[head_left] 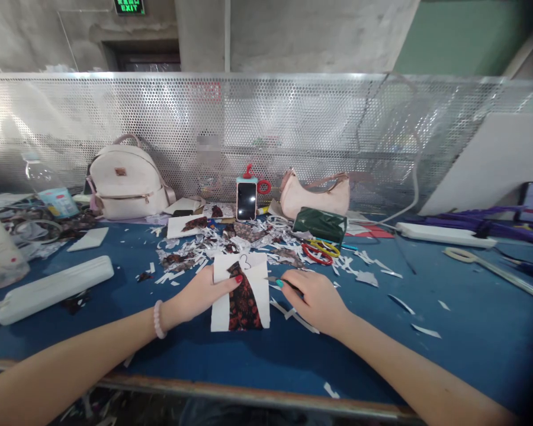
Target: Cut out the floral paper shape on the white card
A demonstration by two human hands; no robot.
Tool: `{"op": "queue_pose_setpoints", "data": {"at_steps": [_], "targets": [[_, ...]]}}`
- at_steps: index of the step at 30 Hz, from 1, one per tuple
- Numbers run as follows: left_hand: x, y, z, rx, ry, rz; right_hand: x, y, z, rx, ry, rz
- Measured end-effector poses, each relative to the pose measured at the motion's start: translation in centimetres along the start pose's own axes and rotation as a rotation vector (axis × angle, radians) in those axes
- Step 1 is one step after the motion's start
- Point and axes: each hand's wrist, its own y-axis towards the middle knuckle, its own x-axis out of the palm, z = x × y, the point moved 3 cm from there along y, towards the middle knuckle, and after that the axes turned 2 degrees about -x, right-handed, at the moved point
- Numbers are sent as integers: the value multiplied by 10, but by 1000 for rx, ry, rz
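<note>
My left hand [204,294] grips a white card [220,313] by its left side, the thumb pressed over a dark, red-flowered fabric piece [244,305] on the card's front. A small heart-like outline is drawn near the card's top. My right hand [317,299] is closed round a small dark-handled tool [298,289] with a thin blade. Its tip points left and lies at the card's right edge; whether it touches I cannot tell. Most of the handle is hidden by my fingers. Curved white paper strips [308,323] lie under my right hand.
Paper and fabric scraps [249,234] heap behind the card. Red-handled scissors [317,254] lie by a dark green pouch [320,223]. A phone [246,201] stands upright between a white backpack [127,177] and a pink handbag [313,195]. White power strips [57,289] flank both sides.
</note>
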Motion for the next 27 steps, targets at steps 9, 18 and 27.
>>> {"op": "queue_pose_setpoints", "data": {"at_steps": [9,18,27], "targets": [[0,1,-3,-13,-4,-2,0,0,0,-7,-10,-29],[1,-1,5,57,102,8,1,0,0,10,60,-93],[0,0,6,85,191,6,4,-1,1,-13,28,-111]]}}
